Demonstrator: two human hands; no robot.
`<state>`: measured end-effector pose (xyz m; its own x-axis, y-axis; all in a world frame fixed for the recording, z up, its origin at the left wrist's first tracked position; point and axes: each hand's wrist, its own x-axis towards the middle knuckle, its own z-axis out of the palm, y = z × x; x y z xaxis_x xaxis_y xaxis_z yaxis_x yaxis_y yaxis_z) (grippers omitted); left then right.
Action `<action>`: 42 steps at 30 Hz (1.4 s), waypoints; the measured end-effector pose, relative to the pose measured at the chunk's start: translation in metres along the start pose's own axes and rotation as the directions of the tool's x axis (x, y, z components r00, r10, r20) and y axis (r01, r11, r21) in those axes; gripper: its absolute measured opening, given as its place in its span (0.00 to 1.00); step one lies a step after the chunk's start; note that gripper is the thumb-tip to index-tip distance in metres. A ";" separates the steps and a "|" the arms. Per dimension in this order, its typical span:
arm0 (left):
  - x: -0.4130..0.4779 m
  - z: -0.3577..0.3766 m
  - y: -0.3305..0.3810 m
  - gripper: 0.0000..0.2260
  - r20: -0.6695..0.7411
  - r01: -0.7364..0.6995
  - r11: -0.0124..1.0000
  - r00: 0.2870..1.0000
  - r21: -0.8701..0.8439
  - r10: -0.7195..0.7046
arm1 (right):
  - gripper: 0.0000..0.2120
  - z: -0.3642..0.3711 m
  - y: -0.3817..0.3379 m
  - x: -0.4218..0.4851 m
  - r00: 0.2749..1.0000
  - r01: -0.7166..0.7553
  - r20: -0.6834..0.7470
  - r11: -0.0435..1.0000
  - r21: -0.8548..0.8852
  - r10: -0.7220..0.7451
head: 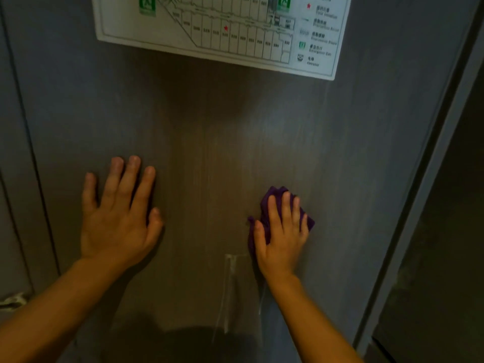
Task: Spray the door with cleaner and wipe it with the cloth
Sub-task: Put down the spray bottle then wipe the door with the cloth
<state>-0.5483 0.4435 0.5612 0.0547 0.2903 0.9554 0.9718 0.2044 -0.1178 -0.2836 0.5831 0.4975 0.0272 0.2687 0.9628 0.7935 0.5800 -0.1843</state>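
Grey-brown wood grain fills nearly the whole view: the door (pixel 209 121) stands close in front of the person, with its frame (pixel 429 158) running down the right side and a darker gap beyond it. High on the door hangs a white evacuation plan (pixel 222 27) with green exit symbols, a red star and a legend column on its right. Pale streaks and drip lines run down the panel below the cloth, near the lower middle.

The left hand (pixel 117 213) lies flat against the door, palm on the surface, fingers stretched out and slightly spread, holding nothing. The right hand (pixel 281 237) presses a purple cloth (pixel 272 197) against the door, well apart from the left hand and at about the same height. Its fingers lie extended over the bunched cloth rather than curled round it, and folds of the cloth show above the fingertips and beside the thumb. Both forearms are bare. A small metal fitting (pixel 13 301) shows at the far left edge, too blurred to identify.
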 end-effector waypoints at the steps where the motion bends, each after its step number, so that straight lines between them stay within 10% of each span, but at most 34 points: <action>1: 0.000 0.000 0.000 0.31 0.000 -0.001 1.000 1.000 0.005 0.001 | 0.27 0.002 0.003 -0.008 1.000 0.017 -0.004 1.000 0.024 -0.017; 18: -0.002 -0.012 0.008 0.31 0.113 0.033 0.999 0.993 -0.016 -0.031 | 0.22 -0.024 -0.043 0.043 0.976 0.215 -0.100 0.925 0.314 -0.193; 28: -0.102 0.008 0.021 0.30 0.076 0.120 0.974 0.991 -0.194 -0.107 | 0.39 0.007 -0.075 -0.046 0.987 0.100 0.137 0.990 -0.094 -0.087; 42: -0.225 0.057 0.033 0.30 0.071 0.042 0.995 0.997 -0.091 -0.035 | 0.21 0.037 -0.005 -0.191 0.917 0.393 0.033 0.914 0.101 -0.398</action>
<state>-0.5420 0.4379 0.3271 0.0038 0.3486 0.9373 0.9901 0.1304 -0.0525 -0.3156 0.5574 0.3076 -0.3103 0.0409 0.9498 0.6746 0.7134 0.1897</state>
